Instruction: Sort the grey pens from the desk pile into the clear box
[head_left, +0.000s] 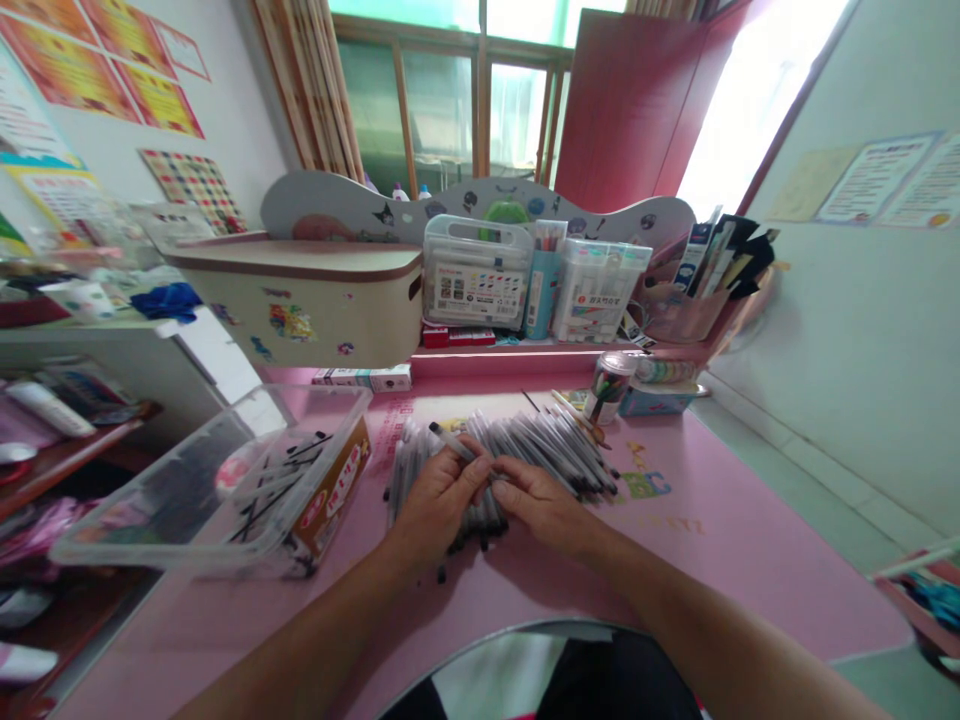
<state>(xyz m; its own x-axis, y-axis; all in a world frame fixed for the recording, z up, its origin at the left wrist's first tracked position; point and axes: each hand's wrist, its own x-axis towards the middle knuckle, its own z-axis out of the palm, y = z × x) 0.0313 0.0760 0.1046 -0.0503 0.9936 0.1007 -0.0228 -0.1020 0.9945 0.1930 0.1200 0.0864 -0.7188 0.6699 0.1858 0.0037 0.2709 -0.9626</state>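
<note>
A clear-barrelled pen (448, 437) with a black end slants between my two hands above the desk. My left hand (441, 490) is closed around it, the black end sticking out at the upper left. At the other end of the pen, the thumb and fingers of my right hand (536, 500) are pinched together; the fingertips partly hide that end. Beneath and behind both hands lies a wide pile of similar clear pens (555, 450) with black ends. On the left stands an open clear plastic box (330, 480) with several thin black sticks and a pinkish-white round thing inside.
Along the back of the pink desk (720, 560) are a lidded cream bin (315, 300), a marker case (478, 275), a second marker box (600, 290) and a pen holder (690, 310). A clear jar (609, 385) stands right of the pile. Cluttered shelves (75, 420) adjoin the left side.
</note>
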